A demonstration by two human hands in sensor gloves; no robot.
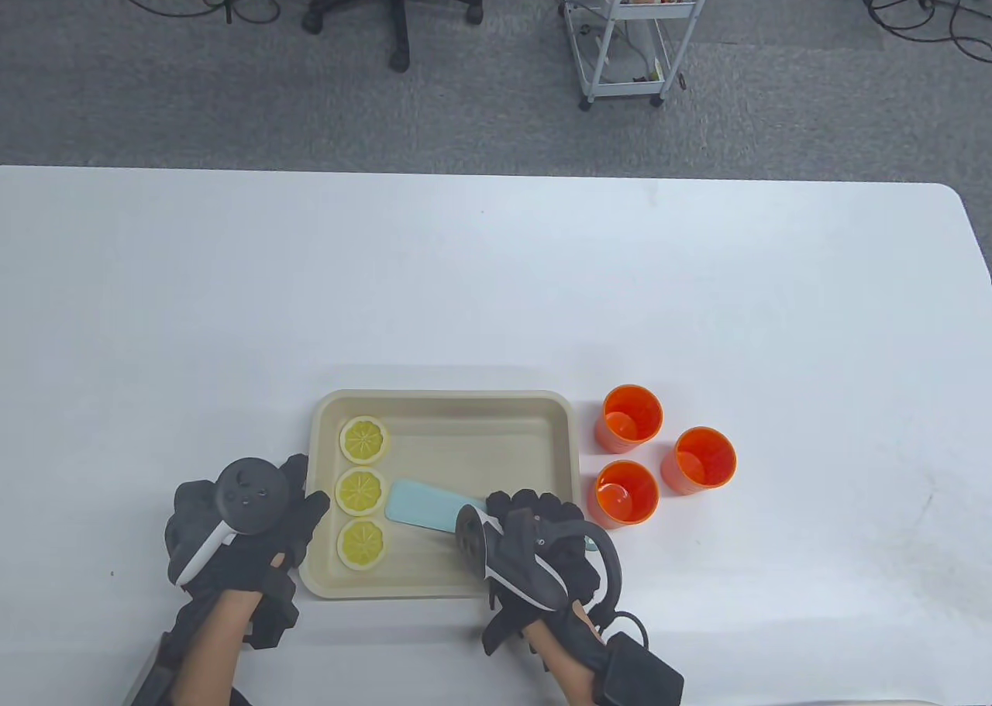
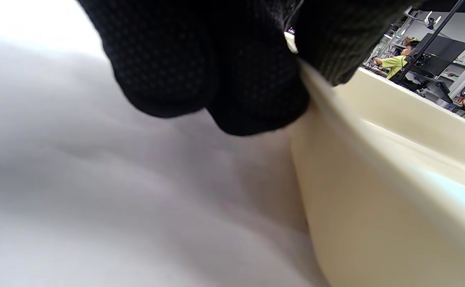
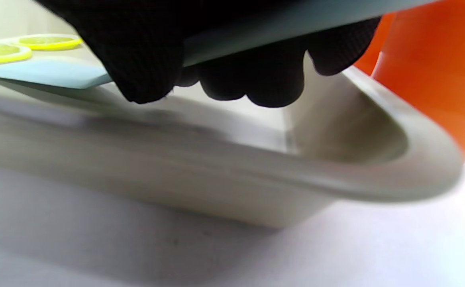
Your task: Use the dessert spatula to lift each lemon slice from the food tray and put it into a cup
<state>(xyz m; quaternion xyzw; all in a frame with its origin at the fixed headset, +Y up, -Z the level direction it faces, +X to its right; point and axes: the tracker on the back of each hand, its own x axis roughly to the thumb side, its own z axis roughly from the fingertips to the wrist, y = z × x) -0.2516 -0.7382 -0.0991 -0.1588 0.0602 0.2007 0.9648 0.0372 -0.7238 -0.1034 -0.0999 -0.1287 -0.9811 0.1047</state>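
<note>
A beige food tray (image 1: 496,442) lies near the table's front edge. Three lemon slices sit in a column at its left end: far (image 1: 364,439), middle (image 1: 360,490) and near (image 1: 362,543). My right hand (image 1: 511,508) grips the handle of a light blue dessert spatula (image 1: 422,507). Its blade lies low over the tray floor, its tip beside the middle slice. My left hand (image 1: 306,489) holds the tray's left rim, fingers (image 2: 200,67) outside the wall (image 2: 375,199). Three empty orange cups (image 1: 632,418), (image 1: 704,458), (image 1: 626,493) stand right of the tray. The right wrist view shows the blade (image 3: 45,73) near the slices (image 3: 49,41).
The white table (image 1: 496,287) stretches wide behind the tray. An office chair (image 1: 395,1) and a white cart (image 1: 628,32) stand on the floor beyond the far edge. The nearest cup (image 3: 435,71) stands close to the tray's right corner (image 3: 375,175).
</note>
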